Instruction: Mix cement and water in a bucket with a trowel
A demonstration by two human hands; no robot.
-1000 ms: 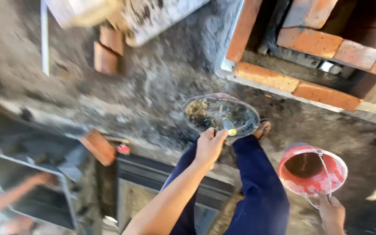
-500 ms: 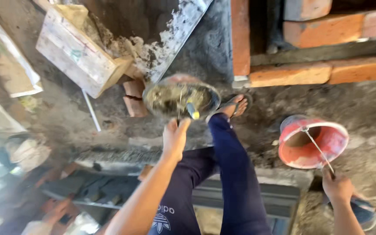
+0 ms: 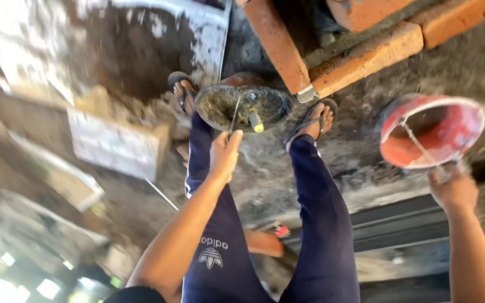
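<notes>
My left hand [image 3: 224,154] grips the thin wire handle of a dark bucket [image 3: 242,104] that hangs in front of my legs, with grey mortar and a yellow-handled tool inside. My right hand [image 3: 453,188] holds the wire handle of a red bucket [image 3: 432,130], which looks empty and is smeared with mortar. Both buckets hang just above the dirty concrete floor. My feet in sandals stand on either side of the dark bucket, and my dark blue trousers fill the lower middle of the view.
Orange bricks [image 3: 332,56] are laid in a row just beyond my feet. A mortar-stained wooden box [image 3: 116,145] sits at the left on the floor. A grey metal straightedge [image 3: 209,33] lies at the top. One loose brick [image 3: 264,242] lies behind my legs.
The view has swung and tilted. Both buckets stay in my hands, and the dark bucket now hangs between my feet. The brick row is closer than before.
</notes>
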